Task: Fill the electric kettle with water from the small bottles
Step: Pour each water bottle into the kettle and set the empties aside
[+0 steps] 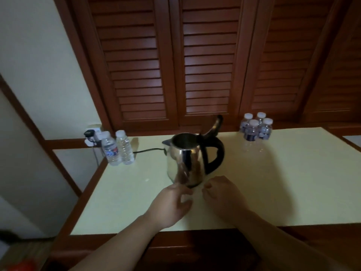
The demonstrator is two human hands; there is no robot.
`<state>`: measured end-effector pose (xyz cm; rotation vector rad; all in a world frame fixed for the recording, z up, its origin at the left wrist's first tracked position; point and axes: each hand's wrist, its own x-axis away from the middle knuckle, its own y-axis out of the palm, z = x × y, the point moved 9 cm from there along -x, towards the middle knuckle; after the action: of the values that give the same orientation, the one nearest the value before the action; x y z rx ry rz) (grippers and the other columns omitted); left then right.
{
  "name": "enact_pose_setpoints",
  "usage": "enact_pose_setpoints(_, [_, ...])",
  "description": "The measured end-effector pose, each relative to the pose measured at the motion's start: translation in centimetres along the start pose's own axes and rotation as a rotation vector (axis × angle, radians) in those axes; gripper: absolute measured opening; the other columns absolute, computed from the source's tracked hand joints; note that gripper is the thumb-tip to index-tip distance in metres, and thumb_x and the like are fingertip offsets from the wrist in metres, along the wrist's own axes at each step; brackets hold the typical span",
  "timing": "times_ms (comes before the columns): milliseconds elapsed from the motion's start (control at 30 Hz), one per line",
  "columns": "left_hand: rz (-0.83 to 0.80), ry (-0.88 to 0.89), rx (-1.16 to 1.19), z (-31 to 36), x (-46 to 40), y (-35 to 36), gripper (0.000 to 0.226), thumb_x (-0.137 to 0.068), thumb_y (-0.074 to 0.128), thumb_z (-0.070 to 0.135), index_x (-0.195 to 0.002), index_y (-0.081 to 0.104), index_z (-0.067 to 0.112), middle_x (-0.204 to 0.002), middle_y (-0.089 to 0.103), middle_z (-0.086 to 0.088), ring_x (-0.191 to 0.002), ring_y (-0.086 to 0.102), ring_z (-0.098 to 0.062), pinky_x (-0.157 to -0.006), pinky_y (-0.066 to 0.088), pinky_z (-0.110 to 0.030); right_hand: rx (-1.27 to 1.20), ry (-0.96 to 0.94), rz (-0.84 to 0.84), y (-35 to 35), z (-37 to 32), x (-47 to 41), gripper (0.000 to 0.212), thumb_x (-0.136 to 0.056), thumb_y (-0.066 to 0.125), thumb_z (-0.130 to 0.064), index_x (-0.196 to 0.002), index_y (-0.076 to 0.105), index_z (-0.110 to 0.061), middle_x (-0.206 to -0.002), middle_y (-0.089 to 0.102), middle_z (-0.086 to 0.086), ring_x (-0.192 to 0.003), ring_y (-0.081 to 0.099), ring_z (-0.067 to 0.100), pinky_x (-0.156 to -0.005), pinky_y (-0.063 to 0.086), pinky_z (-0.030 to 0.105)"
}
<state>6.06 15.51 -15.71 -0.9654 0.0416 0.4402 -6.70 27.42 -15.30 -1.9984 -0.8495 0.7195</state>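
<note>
Kettle (192,159) stands mid-table (293,182), lid (214,125) up. Both hands, left (172,204) and right (222,194), hover empty, grip loose, just before it. Next: fetch a bottle from the four-pack (256,127) behind-right of it.

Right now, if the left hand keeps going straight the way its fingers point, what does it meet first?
Most likely the kettle: the left hand points up at its lower steel wall. A faint clear object may sit between; too blurred to tell.

Steel kettle (185,159) lid-up, upright between capped bottles (256,127)
</note>
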Motion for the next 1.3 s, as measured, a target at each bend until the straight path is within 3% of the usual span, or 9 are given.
enact_pose_setpoints(100, [0.028, -0.021, -0.039, -3.9, 2.4, -3.1, 0.026, -0.086, 0.073, 0.033, -0.112, 0.074, 0.026, -0.106, 0.067, 0.015, -0.097, 0.061, 0.0, -0.085, 0.037, -0.003, -0.033, -0.007, -0.021, 2.6, -4.2, 0.9, 0.036, -0.089, 0.05, -0.051, -0.093, 0.07, -0.021, -0.094, 0.064, -0.003, -0.088, 0.058, 0.014, -0.076, 0.047, 0.033])
enact_pose_setpoints(200, [0.089, -0.048, -0.143, -7.8, 4.7, -6.2, 0.031, -0.082, 0.071, 0.039, -0.111, 0.074, 0.028, -0.106, 0.069, 0.01, -0.102, 0.063, -0.012, -0.088, 0.05, -0.023, -0.073, -0.047, -0.105, 5.6, -8.5, 1.0, 0.053, -0.085, 0.042, -0.059, -0.105, 0.073, -0.021, -0.102, 0.066, -0.006, -0.095, 0.06, 0.013, -0.082, 0.05, 0.032])
enact_pose_setpoints(333, [0.149, -0.172, -0.243, -12.4, 6.9, -9.2, 0.041, -0.076, 0.063, 0.053, -0.11, 0.074, 0.032, -0.106, 0.068, 0.009, -0.103, 0.063, -0.018, -0.089, 0.053, -0.037, -0.069, -0.078, -0.126, 8.4, -13.4, -0.2, 0.035, -0.092, 0.057, -0.043, -0.112, 0.072, -0.019, -0.11, 0.067, -0.003, -0.105, 0.06, 0.016, -0.09, 0.05, 0.035])
enact_pose_setpoints(467, [0.195, -0.293, -0.199, -15.8, 7.8, -10.6, 0.035, -0.081, 0.073, 0.046, -0.111, 0.073, 0.029, -0.11, 0.066, 0.008, -0.108, 0.061, -0.02, -0.09, 0.048, -0.032, -0.005, -0.132, -0.117, 10.4, -17.2, -2.5, 0.039, -0.092, 0.065, -0.033, -0.126, 0.068, -0.015, -0.127, 0.065, 0.003, -0.122, 0.055, 0.023, -0.104, 0.045, 0.035])
enact_pose_setpoints(633, [0.39, -0.433, 0.033, -17.1, 8.5, -12.2, 0.027, -0.085, 0.078, 0.033, -0.11, 0.072, 0.025, -0.108, 0.061, 0.012, -0.107, 0.055, -0.012, -0.09, 0.045, -0.028, 0.135, -0.063, -0.174, 13.9, -17.0, -4.0, 0.066, -0.098, 0.05, -0.054, -0.153, 0.047, -0.018, -0.164, 0.039, 0.008, -0.151, 0.031, 0.022, -0.123, 0.025, 0.035])
enact_pose_setpoints(933, [0.561, -0.604, 0.226, -20.6, 5.8, -15.6, 0.042, -0.082, 0.081, 0.029, -0.116, 0.059, 0.021, -0.113, 0.061, 0.004, -0.106, 0.061, -0.017, -0.093, 0.054, -0.038, 0.179, -0.052, -0.152, 14.1, -16.9, -4.0, 0.065, -0.101, 0.044, -0.057, -0.155, 0.045, -0.02, -0.167, 0.032, 0.005, -0.153, 0.027, 0.02, -0.124, 0.022, 0.035])
enact_pose_setpoints(1100, [0.574, -0.578, 0.257, -21.6, 1.6, -18.9, 0.04, -0.078, 0.087, 0.012, -0.085, 0.05, 0.028, -0.088, 0.059, 0.009, -0.083, 0.062, -0.01, -0.072, 0.051, -0.025, 0.162, -0.036, -0.151, 13.7, -16.9, -3.8, 0.063, -0.101, 0.048, -0.055, -0.154, 0.046, -0.021, -0.167, 0.032, 0.004, -0.153, 0.027, 0.02, -0.123, 0.021, 0.033])
enact_pose_setpoints(1200, [0.55, -0.618, 0.329, -24.3, -0.9, -20.5, 0.072, -0.064, 0.094, 0.016, -0.121, 0.049, 0.016, -0.119, 0.061, -0.004, -0.111, 0.063, -0.021, -0.088, 0.057, -0.035, 0.124, -0.03, -0.15, 13.5, -16.9, -3.7, 0.06, -0.101, 0.049, -0.052, -0.152, 0.048, -0.02, -0.167, 0.032, 0.003, -0.153, 0.026, 0.018, -0.123, 0.021, 0.032])
enact_pose_setpoints(1300, [0.458, -0.599, 0.411, -25.8, -2.7, -21.1, 0.095, -0.072, 0.092, 0.012, -0.15, 0.037, 0.012, -0.134, 0.06, -0.004, -0.12, 0.06, -0.02, -0.099, 0.053, -0.035, 0.105, -0.017, -0.156, 13.7, -16.5, -3.7, 0.062, -0.101, 0.049, -0.054, -0.155, 0.045, -0.022, -0.168, 0.03, 0.001, -0.153, 0.025, 0.018, -0.124, 0.02, 0.033])
